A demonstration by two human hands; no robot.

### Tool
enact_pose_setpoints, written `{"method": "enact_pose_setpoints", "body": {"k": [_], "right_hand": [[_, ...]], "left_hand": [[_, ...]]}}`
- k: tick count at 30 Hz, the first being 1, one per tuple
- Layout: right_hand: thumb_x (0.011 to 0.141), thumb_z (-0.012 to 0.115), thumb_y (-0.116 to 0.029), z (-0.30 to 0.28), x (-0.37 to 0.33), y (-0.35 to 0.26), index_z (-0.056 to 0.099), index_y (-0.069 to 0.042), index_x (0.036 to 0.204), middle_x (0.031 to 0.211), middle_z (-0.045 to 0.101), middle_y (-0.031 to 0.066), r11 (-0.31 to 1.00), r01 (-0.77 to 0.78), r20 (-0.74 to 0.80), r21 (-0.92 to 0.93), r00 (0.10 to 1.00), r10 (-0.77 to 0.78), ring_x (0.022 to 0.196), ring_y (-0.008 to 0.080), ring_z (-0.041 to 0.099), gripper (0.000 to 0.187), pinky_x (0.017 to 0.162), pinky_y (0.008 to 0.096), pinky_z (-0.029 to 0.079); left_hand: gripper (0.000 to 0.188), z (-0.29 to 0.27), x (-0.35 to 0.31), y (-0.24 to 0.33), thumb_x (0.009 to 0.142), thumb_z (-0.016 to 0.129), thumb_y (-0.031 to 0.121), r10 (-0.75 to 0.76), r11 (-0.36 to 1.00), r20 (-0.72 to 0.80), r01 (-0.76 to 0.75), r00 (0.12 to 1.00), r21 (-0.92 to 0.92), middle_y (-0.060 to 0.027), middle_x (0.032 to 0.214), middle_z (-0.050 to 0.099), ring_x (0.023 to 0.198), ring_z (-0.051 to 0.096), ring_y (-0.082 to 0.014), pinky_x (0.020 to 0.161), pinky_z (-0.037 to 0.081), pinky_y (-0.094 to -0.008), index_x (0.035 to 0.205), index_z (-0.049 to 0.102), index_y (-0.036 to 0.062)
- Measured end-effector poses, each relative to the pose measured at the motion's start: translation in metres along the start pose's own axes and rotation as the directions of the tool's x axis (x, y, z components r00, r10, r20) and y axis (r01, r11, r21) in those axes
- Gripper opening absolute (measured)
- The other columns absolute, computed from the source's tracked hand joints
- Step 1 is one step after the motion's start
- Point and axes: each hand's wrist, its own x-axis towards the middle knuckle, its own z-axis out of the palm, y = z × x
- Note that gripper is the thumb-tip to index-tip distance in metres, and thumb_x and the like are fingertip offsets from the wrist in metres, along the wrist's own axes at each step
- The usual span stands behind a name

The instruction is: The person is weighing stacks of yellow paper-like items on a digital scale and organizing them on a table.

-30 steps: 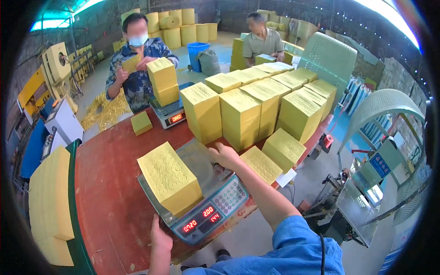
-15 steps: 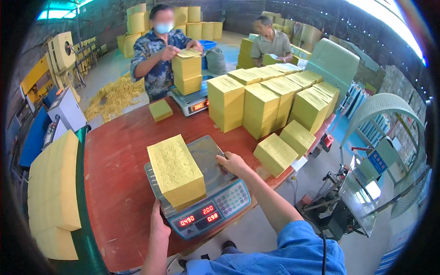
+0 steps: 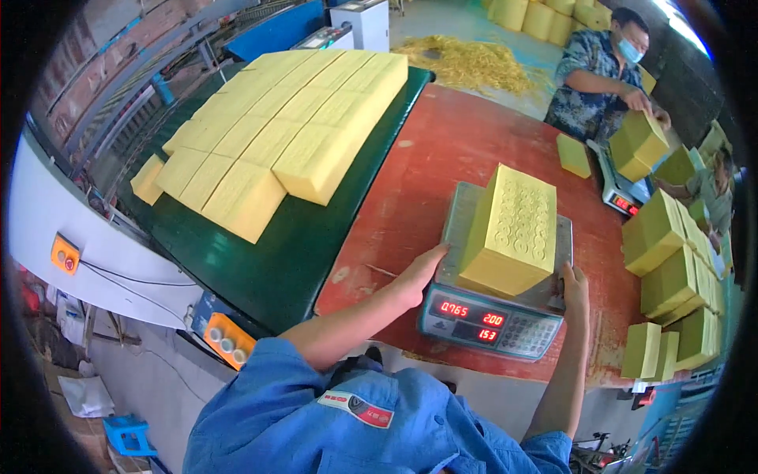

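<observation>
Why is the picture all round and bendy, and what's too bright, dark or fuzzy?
In the head view, the fisheye lens gives a dark round rim and bends straight edges near it; also in the head view, the bright strip at top right glares, the block on the scale looks dimmer on its near side than on top, and the person at far right looks smeary.

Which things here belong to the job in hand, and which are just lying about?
In hand:
- scale, display lit
- yellow block, standing on the scale
- left hand, at the scale's left edge
- right hand, at its right edge

Lying about:
- blue stool, lower left
- shredded yellow heap, beyond the table
</observation>
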Motion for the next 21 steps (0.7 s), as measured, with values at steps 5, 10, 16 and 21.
{"method": "enact_pose_setpoints", "body": {"k": [5,10,16,21], "right_hand": [[0.099,0.052,-0.027,-0.026,0.004,0.017,0.059,0.005,0.114,0.099,0.063,0.0088,0.917,0.282,-0.321,-0.282,0.873,-0.368,0.088,0.0193,0.06,0.036,0.085,0.0325,0.049],[0.095,0.05,-0.011,0.058,-0.108,-0.114,0.053,0.005,0.131,0.135,0.054,0.0174,0.75,0.647,-0.384,-0.14,0.663,-0.643,0.127,0.0262,0.049,0.039,0.108,0.0387,0.036],[0.08,0.056,0.008,0.143,-0.17,-0.151,0.055,0.004,0.125,0.13,0.056,0.0239,0.63,0.776,0.053,0.036,0.628,-0.777,0.124,0.0343,0.053,0.045,0.106,0.0416,0.04],[0.083,0.059,0.006,0.188,-0.169,-0.132,0.056,0.001,0.126,0.13,0.057,0.0204,0.744,0.65,0.289,0.158,0.69,-0.664,0.122,0.0315,0.056,0.043,0.103,0.0382,0.042]], "left_hand": [[0.051,-0.049,-0.005,0.088,0.095,0.053,0.043,0.477,-0.006,0.248,-0.279,0.843,0.96,-0.0153,0.122,0.063,0.114,0.057,-0.0262,0.097,0.043,-0.0382,0.12,0.059,-0.001],[0.065,-0.173,-0.001,0.224,0.087,0.061,0.042,0.959,-0.219,0.181,0.17,0.217,0.961,-0.0291,0.126,0.055,0.118,0.051,-0.0414,0.103,0.04,-0.0453,0.13,0.051,-0.0058],[0.068,-0.22,0.024,0.27,0.089,0.056,0.047,0.886,-0.167,-0.031,0.382,0.462,0.909,-0.0296,0.126,0.055,0.119,0.052,-0.0415,0.102,0.041,-0.047,0.128,0.05,-0.0089],[0.051,-0.229,0.033,0.288,0.088,0.056,0.04,0.886,-0.129,-0.067,0.382,0.459,0.915,-0.0282,0.113,0.063,0.107,0.059,-0.0413,0.093,0.047,-0.048,0.11,0.062,-0.0064]]}}
